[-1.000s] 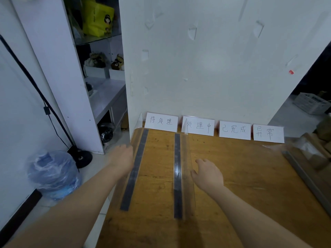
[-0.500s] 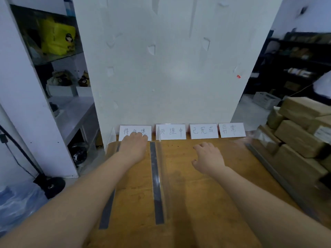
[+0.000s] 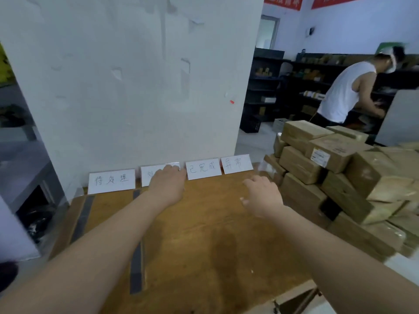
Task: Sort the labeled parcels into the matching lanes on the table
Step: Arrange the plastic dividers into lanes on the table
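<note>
Several brown taped parcels (image 3: 335, 177) are stacked to the right of the wooden table (image 3: 204, 234). Handwritten lane cards stand along the table's far edge: the first card (image 3: 111, 180), a second card (image 3: 148, 175) partly covered, a third card (image 3: 203, 169) and a fourth card (image 3: 236, 163). My left hand (image 3: 169, 184) rests flat on the table, its fingers against the second card. My right hand (image 3: 263, 194) hovers over the table's right side with its fingers spread and holds nothing. Dark strips (image 3: 136, 257) mark the lane borders.
A white wall panel (image 3: 136, 87) rises behind the cards. A person in a white sleeveless top (image 3: 344, 91) works at dark shelves (image 3: 283, 82) far right. A grey shelf unit (image 3: 20, 155) stands left of the table.
The view has swung to the right, bringing the parcel stack and the other person into sight. My left hand moved from the first card to the second; my right hand shifted right.
</note>
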Demonstrator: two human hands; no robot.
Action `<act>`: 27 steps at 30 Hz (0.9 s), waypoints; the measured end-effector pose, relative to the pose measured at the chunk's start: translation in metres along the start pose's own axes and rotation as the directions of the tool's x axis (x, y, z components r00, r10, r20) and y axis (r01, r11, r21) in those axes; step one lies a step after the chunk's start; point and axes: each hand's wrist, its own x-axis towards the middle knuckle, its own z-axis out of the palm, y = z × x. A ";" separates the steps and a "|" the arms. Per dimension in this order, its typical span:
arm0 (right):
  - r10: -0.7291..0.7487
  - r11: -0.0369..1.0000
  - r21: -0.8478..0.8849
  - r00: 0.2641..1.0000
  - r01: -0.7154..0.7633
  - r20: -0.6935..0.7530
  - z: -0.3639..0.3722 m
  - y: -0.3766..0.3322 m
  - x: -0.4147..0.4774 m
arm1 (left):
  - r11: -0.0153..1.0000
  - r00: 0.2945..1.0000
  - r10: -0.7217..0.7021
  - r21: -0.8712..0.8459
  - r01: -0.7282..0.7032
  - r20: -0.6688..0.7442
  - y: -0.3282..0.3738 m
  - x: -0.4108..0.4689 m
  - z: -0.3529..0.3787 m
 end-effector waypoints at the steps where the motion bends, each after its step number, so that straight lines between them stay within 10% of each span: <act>1: 0.011 1.000 -0.002 1.000 -0.011 0.000 -0.001 0.014 -0.005 | 1.000 1.000 0.011 -0.004 -0.011 0.001 0.014 0.002 -0.001; 27: 0.273 0.962 -0.014 0.950 -0.274 0.151 0.040 0.248 -0.025 | 0.951 0.965 0.260 -0.166 -0.260 -0.024 0.266 0.102 0.044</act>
